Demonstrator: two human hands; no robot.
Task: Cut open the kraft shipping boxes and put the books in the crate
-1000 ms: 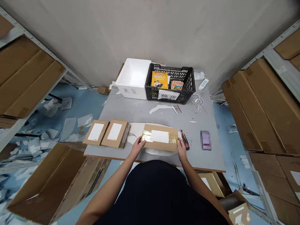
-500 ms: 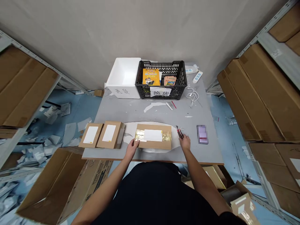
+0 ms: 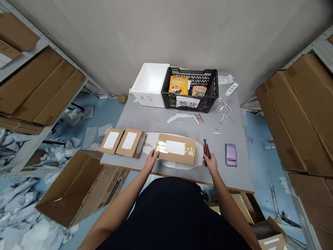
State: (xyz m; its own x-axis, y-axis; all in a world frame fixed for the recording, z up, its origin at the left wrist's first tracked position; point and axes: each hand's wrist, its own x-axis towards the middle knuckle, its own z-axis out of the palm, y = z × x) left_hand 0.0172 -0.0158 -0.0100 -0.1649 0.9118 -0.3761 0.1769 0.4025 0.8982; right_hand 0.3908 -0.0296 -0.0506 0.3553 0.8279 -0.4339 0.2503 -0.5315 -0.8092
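A closed cardboard box [image 3: 166, 159] lies in front of me on the table, with a white label on top and shiny tape at both ends. My left hand [image 3: 151, 160] grips its near left corner, thumb on the top edge. To the right of the box, my right hand [image 3: 211, 164] is closed around a black and red utility knife [image 3: 206, 150], whose tip points away from me. The knife is apart from the box. Two smaller labelled cardboard boxes, one [image 3: 111, 140] outermost and one [image 3: 130, 143] nearer, stand side by side on the left.
At the back of the table [image 3: 156, 121] are a white foam box [image 3: 148, 99] and a black crate [image 3: 208, 104] holding books. A power strip [image 3: 232, 89], a white cable [image 3: 224, 110] and a blurred purple item [image 3: 231, 155] lie rightward. An open carton [image 3: 65, 187] stands on the floor at left.
The whole view has shifted and tilted slightly, so the table sits further right. The knife in my right hand has turned more upright. My left hand stays at the box's corner.
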